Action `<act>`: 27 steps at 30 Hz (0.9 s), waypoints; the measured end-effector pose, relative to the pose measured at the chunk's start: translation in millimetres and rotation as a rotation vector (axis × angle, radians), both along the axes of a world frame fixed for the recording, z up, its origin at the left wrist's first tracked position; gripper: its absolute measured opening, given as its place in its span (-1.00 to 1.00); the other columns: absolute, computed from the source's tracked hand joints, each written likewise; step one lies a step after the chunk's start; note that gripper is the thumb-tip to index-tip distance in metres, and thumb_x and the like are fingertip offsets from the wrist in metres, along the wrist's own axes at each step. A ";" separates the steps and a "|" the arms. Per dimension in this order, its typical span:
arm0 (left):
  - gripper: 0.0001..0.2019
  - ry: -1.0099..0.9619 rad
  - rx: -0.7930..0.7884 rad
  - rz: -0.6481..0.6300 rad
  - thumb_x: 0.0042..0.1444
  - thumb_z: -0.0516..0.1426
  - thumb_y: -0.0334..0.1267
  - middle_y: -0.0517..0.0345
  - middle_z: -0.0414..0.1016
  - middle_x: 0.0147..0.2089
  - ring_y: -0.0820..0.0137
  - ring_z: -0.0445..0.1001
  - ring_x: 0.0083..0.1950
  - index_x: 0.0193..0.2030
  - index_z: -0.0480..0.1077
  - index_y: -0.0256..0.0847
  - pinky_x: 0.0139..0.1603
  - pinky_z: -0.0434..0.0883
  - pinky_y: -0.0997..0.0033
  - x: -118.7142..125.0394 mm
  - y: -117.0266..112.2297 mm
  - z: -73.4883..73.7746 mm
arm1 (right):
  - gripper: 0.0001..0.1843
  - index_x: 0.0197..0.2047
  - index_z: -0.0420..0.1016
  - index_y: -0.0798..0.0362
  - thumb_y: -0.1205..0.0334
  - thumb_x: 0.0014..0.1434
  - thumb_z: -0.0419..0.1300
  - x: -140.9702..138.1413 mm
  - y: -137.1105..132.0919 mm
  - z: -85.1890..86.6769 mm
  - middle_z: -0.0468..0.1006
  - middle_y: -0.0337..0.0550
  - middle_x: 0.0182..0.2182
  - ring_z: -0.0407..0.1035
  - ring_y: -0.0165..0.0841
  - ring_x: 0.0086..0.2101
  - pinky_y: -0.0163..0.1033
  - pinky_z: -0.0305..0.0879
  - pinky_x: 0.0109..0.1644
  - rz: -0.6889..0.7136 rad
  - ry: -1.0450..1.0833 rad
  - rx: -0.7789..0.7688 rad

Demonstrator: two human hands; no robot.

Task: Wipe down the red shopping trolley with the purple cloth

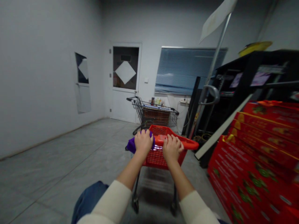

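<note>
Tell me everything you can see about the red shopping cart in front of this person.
The red shopping cart has a basket of red plastic mesh, a solid red handle bar along its rim, and a dark metal frame on small wheels. It stands upright on the grey floor. The left hand grips the handle with a purple cloth bunched under it; the right hand grips the handle bare.
</note>
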State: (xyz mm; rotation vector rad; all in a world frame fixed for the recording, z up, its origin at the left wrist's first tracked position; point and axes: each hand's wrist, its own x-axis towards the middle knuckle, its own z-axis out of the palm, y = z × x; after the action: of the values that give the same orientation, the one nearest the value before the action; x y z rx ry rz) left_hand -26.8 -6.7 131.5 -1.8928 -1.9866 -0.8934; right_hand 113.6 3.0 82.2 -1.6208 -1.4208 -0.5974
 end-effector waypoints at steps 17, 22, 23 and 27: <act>-0.64 0.011 -0.061 -0.140 0.29 -0.04 -0.01 -0.06 0.45 0.00 0.18 0.41 0.02 0.01 0.42 -0.16 0.01 0.29 0.25 -32.5 15.5 3.1 | -0.55 0.19 0.44 -0.07 0.08 0.39 -0.11 55.5 -3.2 15.0 0.52 -0.07 0.07 0.30 -0.25 0.03 -0.09 -0.04 0.14 0.056 -0.194 -0.211; -0.65 0.016 0.012 -0.030 0.29 -0.03 -0.05 -0.12 0.46 -0.04 0.11 0.39 0.03 -0.02 0.43 -0.23 0.03 0.28 0.15 3.4 15.1 0.3 | -0.54 0.19 0.44 -0.04 0.08 0.40 -0.13 37.7 -1.1 13.3 0.52 -0.02 0.06 0.33 -0.21 -0.06 -0.05 -0.06 0.09 0.021 -0.187 -0.196; -0.65 0.025 0.015 -0.033 0.29 -0.03 -0.05 -0.12 0.46 -0.04 0.11 0.40 0.03 -0.02 0.42 -0.23 0.03 0.28 0.15 12.1 14.7 0.7 | -0.54 0.19 0.44 -0.04 0.08 0.40 -0.13 35.2 -1.1 13.6 0.52 -0.01 0.06 0.33 -0.20 -0.06 -0.05 -0.06 0.08 0.023 -0.185 -0.193; -0.63 0.064 -0.010 -0.106 0.30 -0.05 -0.02 -0.08 0.48 -0.03 0.15 0.43 0.00 0.02 0.40 -0.21 -0.01 0.31 0.20 24.4 14.9 4.3 | -0.53 0.18 0.45 -0.03 0.07 0.40 -0.13 32.9 -1.0 14.6 0.52 -0.01 0.06 0.31 -0.19 -0.05 -0.05 -0.06 0.07 0.032 -0.162 -0.191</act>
State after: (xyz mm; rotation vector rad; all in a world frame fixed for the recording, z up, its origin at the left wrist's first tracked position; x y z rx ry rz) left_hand -2.4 8.2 135.9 -2.0223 -1.8733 -0.8399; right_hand 146.4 2.0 96.7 -1.7255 -1.6624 -0.6000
